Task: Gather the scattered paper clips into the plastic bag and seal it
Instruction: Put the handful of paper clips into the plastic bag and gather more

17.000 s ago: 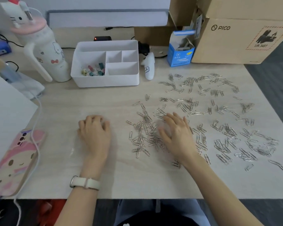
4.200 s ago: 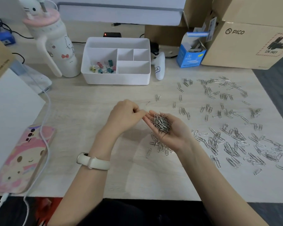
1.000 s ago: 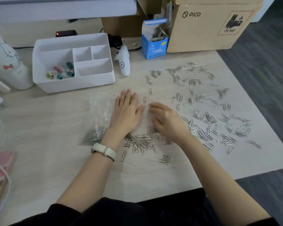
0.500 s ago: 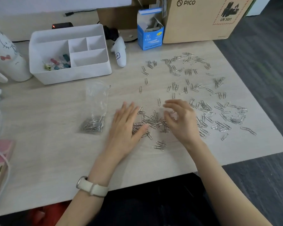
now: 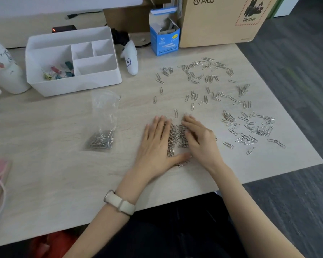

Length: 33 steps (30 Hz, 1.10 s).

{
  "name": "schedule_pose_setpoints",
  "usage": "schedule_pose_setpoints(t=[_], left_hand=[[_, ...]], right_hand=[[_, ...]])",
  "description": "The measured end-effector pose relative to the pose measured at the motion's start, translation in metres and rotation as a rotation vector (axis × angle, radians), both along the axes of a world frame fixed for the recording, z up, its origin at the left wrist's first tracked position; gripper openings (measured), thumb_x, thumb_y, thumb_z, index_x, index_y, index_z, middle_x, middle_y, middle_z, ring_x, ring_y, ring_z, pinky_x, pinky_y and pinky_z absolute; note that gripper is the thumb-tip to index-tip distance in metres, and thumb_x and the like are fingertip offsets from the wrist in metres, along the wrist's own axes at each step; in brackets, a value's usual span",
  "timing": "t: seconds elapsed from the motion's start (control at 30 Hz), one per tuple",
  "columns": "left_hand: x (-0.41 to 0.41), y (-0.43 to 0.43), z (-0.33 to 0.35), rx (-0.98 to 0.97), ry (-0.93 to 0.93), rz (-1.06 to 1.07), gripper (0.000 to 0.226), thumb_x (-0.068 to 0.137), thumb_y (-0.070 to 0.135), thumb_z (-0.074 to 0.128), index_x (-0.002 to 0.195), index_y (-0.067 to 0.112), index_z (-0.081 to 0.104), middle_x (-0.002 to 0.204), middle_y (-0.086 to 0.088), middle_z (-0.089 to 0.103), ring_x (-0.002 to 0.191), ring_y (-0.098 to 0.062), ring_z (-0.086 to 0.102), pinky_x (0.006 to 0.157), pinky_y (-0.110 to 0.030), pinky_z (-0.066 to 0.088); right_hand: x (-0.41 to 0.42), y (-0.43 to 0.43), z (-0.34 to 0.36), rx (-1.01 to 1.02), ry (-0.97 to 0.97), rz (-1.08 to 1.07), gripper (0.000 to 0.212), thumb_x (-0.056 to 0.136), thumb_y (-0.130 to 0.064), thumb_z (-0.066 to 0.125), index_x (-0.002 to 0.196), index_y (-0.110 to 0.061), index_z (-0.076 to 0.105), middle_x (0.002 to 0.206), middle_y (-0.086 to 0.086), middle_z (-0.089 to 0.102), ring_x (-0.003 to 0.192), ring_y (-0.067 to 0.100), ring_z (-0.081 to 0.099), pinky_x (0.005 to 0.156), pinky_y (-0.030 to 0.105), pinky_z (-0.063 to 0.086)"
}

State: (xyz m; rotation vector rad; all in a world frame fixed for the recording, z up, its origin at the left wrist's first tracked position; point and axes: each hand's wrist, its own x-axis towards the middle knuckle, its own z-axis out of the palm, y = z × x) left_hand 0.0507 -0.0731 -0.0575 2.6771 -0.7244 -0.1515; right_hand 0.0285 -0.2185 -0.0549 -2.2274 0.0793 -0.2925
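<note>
A clear plastic bag (image 5: 103, 116) lies on the wooden table, left of my hands, with a heap of silver paper clips in its lower end and its mouth pointing away from me. My left hand (image 5: 157, 144) and my right hand (image 5: 200, 140) rest flat on the table side by side, fingers extended, with a small pile of paper clips (image 5: 176, 136) penned between them. Neither hand grips anything. Many more scattered paper clips (image 5: 246, 127) lie to the right and towards the far side of the table.
A white divided organizer (image 5: 73, 60) with coloured binder clips stands at the back left, beside a white cartoon bottle (image 5: 2, 69). A white controller (image 5: 131, 60), a blue carton (image 5: 164, 37) and a cardboard box (image 5: 220, 21) line the back. The table's right edge (image 5: 280, 101) borders dark floor.
Both hands have drawn together, pushing loose clips into a tight pile between them. The bag with its clips lies where it was half a second ago.
</note>
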Motion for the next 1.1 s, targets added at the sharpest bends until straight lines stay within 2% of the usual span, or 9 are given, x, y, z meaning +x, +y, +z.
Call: schedule_pose_setpoints(t=[0.1,0.2,0.3,0.37,0.47,0.6,0.8,0.9,1.1], left_hand=[[0.012,0.012,0.014,-0.162,0.138,-0.068,0.119,0.053,0.086,0.049,0.146,0.019,0.015,0.157,-0.002,0.006,0.142,-0.013,-0.011,0.117,-0.035,-0.006],[0.017,0.032,0.030,-0.026,0.052,-0.008,0.110,0.046,0.079,0.062,0.139,0.029,0.034,0.144,0.004,0.030,0.133,-0.017,0.015,0.108,-0.033,0.011],[0.019,0.040,0.033,-0.057,0.061,0.091,0.079,0.054,0.060,0.074,0.124,0.029,0.053,0.116,0.006,0.048,0.108,-0.014,0.039,0.089,-0.029,0.028],[0.019,0.036,0.030,-0.266,0.139,0.147,0.058,0.057,0.044,0.080,0.108,0.022,0.064,0.094,0.005,0.055,0.080,-0.011,0.051,0.078,-0.031,0.044],[0.020,0.020,0.024,-0.366,0.156,0.178,0.042,0.058,0.028,0.083,0.097,0.016,0.070,0.078,0.006,0.056,0.061,-0.004,0.049,0.065,-0.020,0.043],[0.026,0.006,0.026,-0.390,0.115,0.154,0.045,0.060,0.030,0.082,0.101,0.015,0.069,0.084,0.003,0.058,0.071,-0.010,0.051,0.070,-0.031,0.047],[0.045,0.001,0.026,-0.049,0.050,-0.173,0.111,0.038,0.080,0.056,0.137,0.034,0.037,0.146,0.005,0.029,0.127,-0.018,0.020,0.101,-0.039,0.021],[0.053,-0.006,0.018,-0.114,0.077,-0.202,0.098,0.045,0.076,0.061,0.131,0.034,0.046,0.136,0.006,0.041,0.119,-0.016,0.028,0.100,-0.039,0.027],[0.063,-0.012,0.011,-0.414,0.125,-0.123,0.039,0.062,0.046,0.075,0.092,0.020,0.070,0.089,0.011,0.050,0.077,-0.003,0.046,0.071,-0.021,0.037]], right_hand=[[0.002,-0.001,0.010,0.216,-0.037,-0.050,0.032,0.086,-0.005,0.047,0.111,-0.003,0.066,0.120,0.002,0.061,0.105,-0.001,0.057,0.092,0.009,0.040],[0.005,-0.006,0.011,0.357,-0.025,-0.251,0.027,0.087,-0.008,0.049,0.107,-0.009,0.069,0.102,0.002,0.070,0.074,-0.005,0.059,0.069,0.015,0.045],[0.011,-0.012,0.008,0.461,0.050,-0.348,0.027,0.086,-0.002,0.048,0.097,-0.011,0.071,0.087,0.006,0.072,0.081,0.020,0.068,0.075,0.037,0.055],[0.013,-0.011,0.008,0.558,0.102,-0.305,0.026,0.086,0.002,0.047,0.093,-0.008,0.070,0.084,0.007,0.072,0.084,0.020,0.068,0.074,0.032,0.055],[0.015,-0.004,0.015,0.677,0.185,-0.198,0.025,0.088,0.006,0.046,0.094,-0.001,0.069,0.091,0.013,0.071,0.087,0.020,0.068,0.074,0.020,0.053],[0.019,-0.002,0.021,0.810,0.222,-0.161,0.024,0.090,0.006,0.044,0.091,0.000,0.067,0.095,0.019,0.069,0.090,0.027,0.067,0.083,0.028,0.054],[0.026,-0.014,0.025,1.018,0.209,-0.287,0.026,0.092,0.006,0.039,0.093,0.002,0.065,0.094,0.018,0.068,0.091,0.030,0.067,0.085,0.033,0.054],[0.028,-0.018,0.023,1.159,0.237,-0.297,0.025,0.092,0.006,0.038,0.096,0.005,0.062,0.098,0.021,0.067,0.095,0.029,0.067,0.086,0.029,0.055],[0.033,-0.021,0.020,1.383,0.317,-0.247,0.025,0.093,0.000,0.037,0.105,0.006,0.058,0.111,0.023,0.064,0.102,0.026,0.065,0.090,0.030,0.052]])
